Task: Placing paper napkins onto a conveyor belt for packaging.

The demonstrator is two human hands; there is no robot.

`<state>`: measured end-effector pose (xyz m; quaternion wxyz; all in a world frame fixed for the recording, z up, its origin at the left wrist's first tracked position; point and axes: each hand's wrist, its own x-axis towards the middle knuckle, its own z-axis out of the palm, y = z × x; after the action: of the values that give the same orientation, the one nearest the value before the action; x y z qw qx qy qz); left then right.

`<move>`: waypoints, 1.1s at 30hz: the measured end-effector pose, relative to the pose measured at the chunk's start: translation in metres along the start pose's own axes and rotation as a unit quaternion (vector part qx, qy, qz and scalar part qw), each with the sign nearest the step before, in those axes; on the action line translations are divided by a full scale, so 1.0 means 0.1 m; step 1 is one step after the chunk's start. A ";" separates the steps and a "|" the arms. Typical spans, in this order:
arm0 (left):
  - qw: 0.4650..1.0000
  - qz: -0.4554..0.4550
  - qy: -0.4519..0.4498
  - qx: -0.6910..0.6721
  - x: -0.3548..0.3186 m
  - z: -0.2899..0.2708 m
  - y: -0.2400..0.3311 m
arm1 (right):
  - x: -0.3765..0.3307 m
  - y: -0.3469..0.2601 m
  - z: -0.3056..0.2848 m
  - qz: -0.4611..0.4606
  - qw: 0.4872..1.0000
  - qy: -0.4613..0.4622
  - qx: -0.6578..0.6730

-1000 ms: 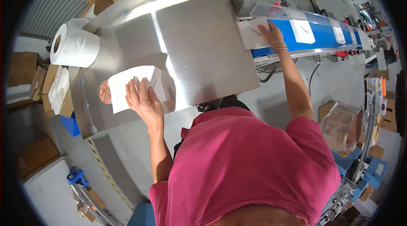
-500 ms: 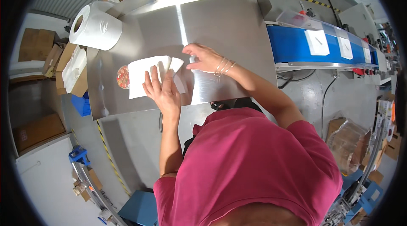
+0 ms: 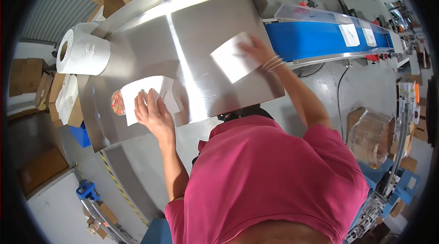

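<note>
My right hand point(image 3: 259, 51) grips one edge of a flat white square sheet point(image 3: 232, 62) and carries it above the right part of the steel table point(image 3: 151, 38). Motion blurs both a little, and a small dark mark shows on the sheet near my fingers. At the left, my left hand point(image 3: 154, 116) rests with fingers stretched out on a pile of white sheets point(image 3: 133, 89). One sheet of the pile sticks out to the right at a slant. A round red patterned disc point(image 3: 118, 102) shows beside the pile, its right edge hidden by it.
To the right runs a blue conveyor belt point(image 3: 302, 41) with a clear guard point(image 3: 311, 14); white squares point(image 3: 349, 35) with dark marks lie on it. A big white roll point(image 3: 87, 54) stands at the table's far left corner. Cardboard boxes point(image 3: 57, 93) are beyond the left edge.
My right hand has moved right, from near the pile toward the belt, and now carries a white sheet. My left hand stays on the pile. The whole view has shifted slightly.
</note>
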<state>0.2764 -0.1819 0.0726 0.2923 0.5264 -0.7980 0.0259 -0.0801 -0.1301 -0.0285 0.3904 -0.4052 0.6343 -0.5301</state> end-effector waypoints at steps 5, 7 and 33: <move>1.000 0.010 0.010 -0.015 -0.02 0.02 -0.06 | -0.01 0.09 -1.41 0.047 0.909 0.229 -0.345; 0.999 0.018 0.024 -0.017 -0.01 0.05 -0.07 | -0.09 0.06 -1.58 -0.021 0.807 0.333 -0.487; 1.000 -0.014 -0.013 -0.014 -0.01 -0.10 -0.24 | 0.05 0.22 -0.45 0.040 0.987 0.066 -0.138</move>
<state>0.3021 -0.1880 0.0740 0.2901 0.5333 -0.7946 0.0037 -0.1252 -0.1162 -0.0444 0.3091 -0.3936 0.7416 -0.4467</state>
